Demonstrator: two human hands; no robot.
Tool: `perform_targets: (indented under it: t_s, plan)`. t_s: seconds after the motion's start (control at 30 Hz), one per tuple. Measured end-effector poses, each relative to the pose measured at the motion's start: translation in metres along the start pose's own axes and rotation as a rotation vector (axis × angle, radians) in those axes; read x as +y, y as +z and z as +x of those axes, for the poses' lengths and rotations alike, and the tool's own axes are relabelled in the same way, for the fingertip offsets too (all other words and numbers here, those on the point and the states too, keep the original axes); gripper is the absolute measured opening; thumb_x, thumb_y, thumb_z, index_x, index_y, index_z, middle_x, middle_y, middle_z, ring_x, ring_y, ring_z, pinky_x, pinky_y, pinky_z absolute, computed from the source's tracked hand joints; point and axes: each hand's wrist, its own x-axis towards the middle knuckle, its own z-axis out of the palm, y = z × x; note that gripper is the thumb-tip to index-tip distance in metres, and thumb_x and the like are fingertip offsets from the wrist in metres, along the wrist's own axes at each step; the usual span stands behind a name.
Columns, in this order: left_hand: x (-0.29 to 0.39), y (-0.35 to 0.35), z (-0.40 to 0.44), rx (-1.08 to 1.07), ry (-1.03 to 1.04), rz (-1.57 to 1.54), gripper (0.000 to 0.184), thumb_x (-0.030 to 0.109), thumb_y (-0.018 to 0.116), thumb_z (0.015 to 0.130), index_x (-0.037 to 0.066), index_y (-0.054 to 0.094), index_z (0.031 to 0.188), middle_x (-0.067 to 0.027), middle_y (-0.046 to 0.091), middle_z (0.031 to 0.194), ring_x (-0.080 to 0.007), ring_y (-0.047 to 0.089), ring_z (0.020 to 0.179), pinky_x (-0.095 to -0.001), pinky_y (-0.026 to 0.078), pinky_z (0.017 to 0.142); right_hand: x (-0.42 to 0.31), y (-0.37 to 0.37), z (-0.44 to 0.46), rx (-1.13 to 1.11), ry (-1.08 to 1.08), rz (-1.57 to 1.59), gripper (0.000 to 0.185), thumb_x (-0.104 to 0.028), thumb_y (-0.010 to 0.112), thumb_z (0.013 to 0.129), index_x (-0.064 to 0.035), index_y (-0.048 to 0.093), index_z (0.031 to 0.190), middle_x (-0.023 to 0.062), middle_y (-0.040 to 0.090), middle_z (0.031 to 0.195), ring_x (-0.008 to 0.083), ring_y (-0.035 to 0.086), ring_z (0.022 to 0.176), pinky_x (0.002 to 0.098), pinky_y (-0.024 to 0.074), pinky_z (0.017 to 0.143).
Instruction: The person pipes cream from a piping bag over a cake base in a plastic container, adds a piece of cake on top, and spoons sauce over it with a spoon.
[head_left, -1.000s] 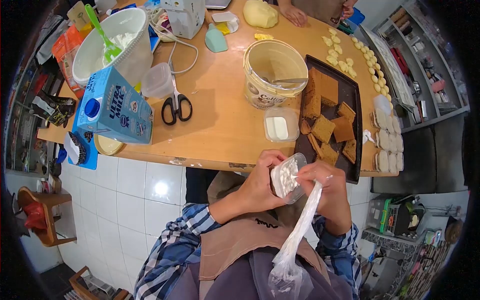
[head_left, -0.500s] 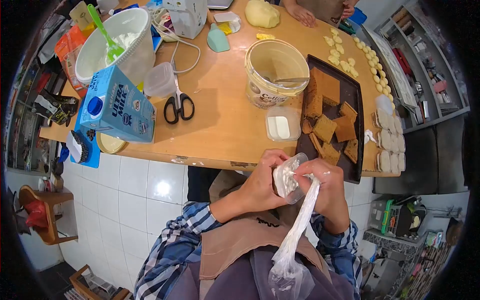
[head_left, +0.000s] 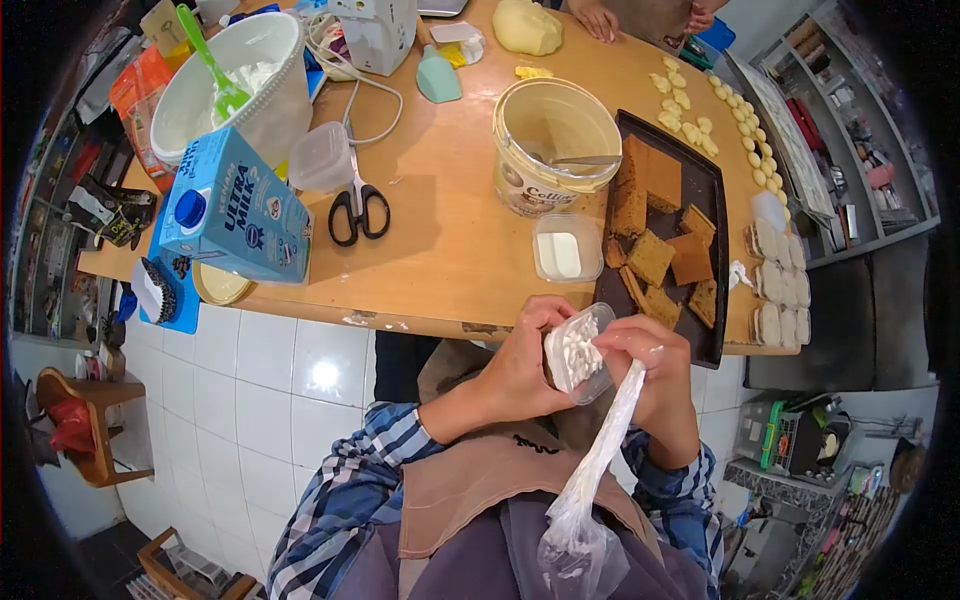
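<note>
Clear plastic forms the small square cup (head_left: 579, 358) that we hold in our left hand (head_left: 525, 362), its fingers curled around the wall and tilting it over our lap, just off the near edge of the light wooden desk (head_left: 430, 250). White cream (head_left: 580, 352) lies in lumps inside it. Our right hand (head_left: 645, 368) pinches the narrow tip of a long clear plastic piping bag (head_left: 605, 450) at the cup's opening, fingertips pressed together; the bag, smeared white within, hangs down across our brown apron (head_left: 470, 485).

We take the cream-coloured round plastic tub (head_left: 555, 150) as our landmark. A metal utensil (head_left: 585, 160) leans inside it. Just in front of the tub sits a square clear container with a white block (head_left: 567, 248). To its right is the dark rectangular metal tray (head_left: 715, 250), bearing brown cake pieces (head_left: 652, 255); beyond the tray, to the right, stand filled clear cups (head_left: 778, 285) in rows. To the tub's left lie black-handled scissors (head_left: 358, 212), and farther left stands a blue milk carton (head_left: 236, 210) before a large white bowl (head_left: 235, 90) with a bright green spatula (head_left: 225, 90). Behind the tub rests a smooth pale-yellow dough ball (head_left: 527, 27), near a co-worker's hand (head_left: 597, 20).
</note>
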Motion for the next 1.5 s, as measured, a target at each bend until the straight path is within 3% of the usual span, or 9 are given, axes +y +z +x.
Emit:
perform_targets:
  t_s: [0.3, 0.5, 0.53, 0.67, 0.97, 1.2, 1.5]
  plan:
    - [-0.002, -0.003, -0.002, 0.003, -0.034, 0.019, 0.075, 0.009, 0.081, 0.058, 0.007, 0.026, 0.109, -0.0192, 0.040, 0.111, -0.0280, 0.044, 0.107, -0.0386, 0.036, 0.092, -0.008, 0.001, 0.003, -0.072, 0.176, -0.030, 0.010, -0.002, 0.064, 0.072, -0.0005, 0.061, 0.081, 0.0155, 0.059, 0.072, 0.0298, 0.061, 0.067, 0.0322, 0.0462, 0.060]
    - [-0.007, -0.005, -0.003, 0.018, -0.028, -0.007, 0.075, 0.009, 0.081, 0.059, 0.007, 0.026, 0.109, -0.0191, 0.039, 0.111, -0.0280, 0.043, 0.108, -0.0387, 0.036, 0.092, -0.003, 0.000, 0.001, 0.003, 0.252, 0.165, 0.008, -0.001, 0.064, 0.074, -0.0006, 0.061, 0.081, 0.0109, 0.061, 0.072, 0.0196, 0.060, 0.069, 0.0298, 0.0456, 0.062]
    - [-0.007, -0.005, -0.003, 0.021, -0.026, 0.001, 0.075, 0.008, 0.081, 0.059, 0.007, 0.026, 0.109, -0.0191, 0.039, 0.111, -0.0280, 0.043, 0.108, -0.0387, 0.036, 0.092, -0.004, -0.001, 0.002, 0.018, 0.363, 0.228, 0.009, 0.000, 0.067, 0.073, 0.0002, 0.064, 0.082, 0.0089, 0.063, 0.076, 0.0150, 0.059, 0.073, 0.0281, 0.0459, 0.065]
    - [-0.005, -0.004, -0.002, 0.025, -0.022, 0.009, 0.074, 0.008, 0.081, 0.058, 0.006, 0.026, 0.108, -0.0190, 0.040, 0.111, -0.0280, 0.044, 0.107, -0.0389, 0.036, 0.091, -0.004, -0.004, 0.003, 0.030, 0.366, 0.396, 0.014, 0.004, 0.071, 0.067, 0.0001, 0.069, 0.080, 0.0093, 0.065, 0.080, 0.0158, 0.060, 0.076, 0.0269, 0.0464, 0.067]
    - [-0.003, -0.001, -0.002, 0.023, -0.023, -0.002, 0.073, 0.008, 0.081, 0.059, 0.006, 0.027, 0.107, -0.0186, 0.041, 0.110, -0.0275, 0.045, 0.106, -0.0377, 0.037, 0.090, 0.000, -0.004, 0.003, 0.028, 0.263, 0.355, 0.011, 0.004, 0.070, 0.066, -0.0010, 0.069, 0.076, 0.0102, 0.065, 0.078, 0.0170, 0.062, 0.075, 0.0270, 0.0473, 0.068]
    - [-0.004, -0.001, -0.001, 0.018, -0.011, 0.033, 0.073, 0.009, 0.082, 0.059, 0.006, 0.028, 0.108, -0.0188, 0.040, 0.110, -0.0274, 0.045, 0.105, -0.0375, 0.037, 0.090, 0.005, 0.001, 0.003, -0.032, 0.084, 0.169, 0.010, 0.003, 0.066, 0.066, 0.0007, 0.064, 0.075, 0.0125, 0.064, 0.075, 0.0210, 0.063, 0.072, 0.0283, 0.0481, 0.064]
    - [-0.004, -0.001, 0.000, 0.030, -0.011, 0.030, 0.073, 0.011, 0.083, 0.058, 0.006, 0.029, 0.108, -0.0190, 0.042, 0.108, -0.0281, 0.046, 0.104, -0.0379, 0.037, 0.089, -0.004, 0.000, 0.006, -0.095, 0.048, -0.009, 0.009, 0.002, 0.067, 0.065, -0.0015, 0.062, 0.072, 0.0124, 0.061, 0.069, 0.0275, 0.059, 0.065, 0.0323, 0.0444, 0.057]
